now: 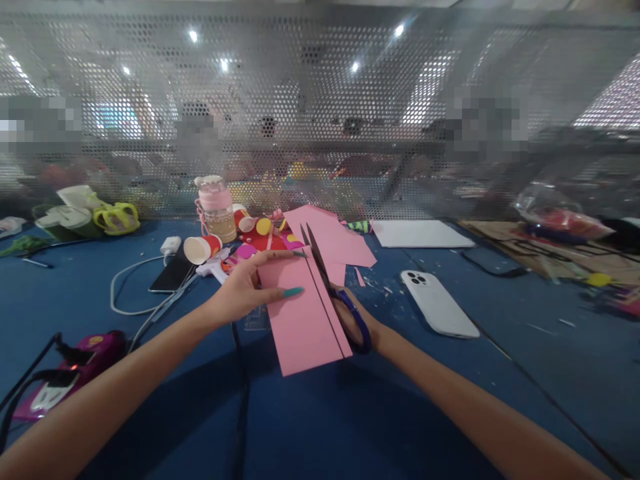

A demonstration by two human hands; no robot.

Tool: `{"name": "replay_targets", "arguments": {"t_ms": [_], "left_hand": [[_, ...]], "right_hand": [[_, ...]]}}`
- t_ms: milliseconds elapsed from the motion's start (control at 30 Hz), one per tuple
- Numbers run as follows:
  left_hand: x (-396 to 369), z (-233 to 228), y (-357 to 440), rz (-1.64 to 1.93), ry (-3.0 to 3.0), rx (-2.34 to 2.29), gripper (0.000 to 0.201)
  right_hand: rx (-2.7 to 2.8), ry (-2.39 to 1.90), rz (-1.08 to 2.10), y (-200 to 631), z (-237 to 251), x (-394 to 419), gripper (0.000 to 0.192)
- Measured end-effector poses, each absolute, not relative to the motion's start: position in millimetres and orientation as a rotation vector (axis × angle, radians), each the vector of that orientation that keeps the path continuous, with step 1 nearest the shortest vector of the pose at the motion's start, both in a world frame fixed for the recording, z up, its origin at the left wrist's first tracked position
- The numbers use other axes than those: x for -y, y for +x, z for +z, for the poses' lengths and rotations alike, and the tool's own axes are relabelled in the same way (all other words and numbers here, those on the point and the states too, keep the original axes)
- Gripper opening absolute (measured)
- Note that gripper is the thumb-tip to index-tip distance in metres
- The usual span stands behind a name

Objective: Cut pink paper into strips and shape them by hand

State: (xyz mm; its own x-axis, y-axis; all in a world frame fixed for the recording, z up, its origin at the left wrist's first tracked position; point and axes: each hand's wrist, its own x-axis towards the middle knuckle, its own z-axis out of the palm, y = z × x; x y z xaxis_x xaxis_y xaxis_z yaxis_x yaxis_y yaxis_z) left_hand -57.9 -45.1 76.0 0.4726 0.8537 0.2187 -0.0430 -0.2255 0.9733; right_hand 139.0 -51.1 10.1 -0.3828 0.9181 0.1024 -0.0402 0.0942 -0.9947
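- Pink paper sheet (300,320) is held up just above the blue desk (450,413), near the middle of the desk and toward its near edge, tilted so its face shows to the camera.
- Left hand (245,290) pinches the sheet on its left side; the fingers (293,292) lie flat on the front of the sheet, closed on the paper, with the thumb side hidden behind it.
- Right hand (357,320) is mostly hidden behind the sheet, its fingers through the blue handle loops of the scissors (325,280), clamped on the handles.
- Scissor blades stand apart in a narrow V pointing away, and a dark cut line runs up the sheet near its right edge, leaving a thin strip.
- Risk, as I judge it: the strip is narrow, so a small twist of the sheet or the blades could let the cut wander and run off the edge or tear the strip.
- Left fingertips sit close to the cut line; sliding them toward the blades would put them in the way.
- White phone (440,303) lies just right of the hands, and paper cups (200,249), a jar (217,208) and cables (130,287) crowd the far left; a swinging sheet could brush them.
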Motion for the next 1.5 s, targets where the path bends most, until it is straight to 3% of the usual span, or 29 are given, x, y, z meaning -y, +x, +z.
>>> {"name": "replay_targets", "arguments": {"t_ms": [800, 1100, 1300, 1500], "left_hand": [[44, 75, -59, 0.988, 1.708, -0.745, 0.05], [39, 79, -63, 1.078, 1.751, -0.808, 0.05], [24, 79, -78, 1.121, 1.965, -0.862, 0.049], [11, 74, -84, 1.208, 2.08, -0.97, 0.032]], "right_hand": [[1.7, -1.011, 1.036, 139, 24, 54, 0.017], [1.496, -0.941, 1.201, 136, 17, 54, 0.023], [1.11, -0.813, 1.689, 129, 21, 54, 0.03], [1.199, -0.833, 1.498, 133, 23, 53, 0.023]]}}
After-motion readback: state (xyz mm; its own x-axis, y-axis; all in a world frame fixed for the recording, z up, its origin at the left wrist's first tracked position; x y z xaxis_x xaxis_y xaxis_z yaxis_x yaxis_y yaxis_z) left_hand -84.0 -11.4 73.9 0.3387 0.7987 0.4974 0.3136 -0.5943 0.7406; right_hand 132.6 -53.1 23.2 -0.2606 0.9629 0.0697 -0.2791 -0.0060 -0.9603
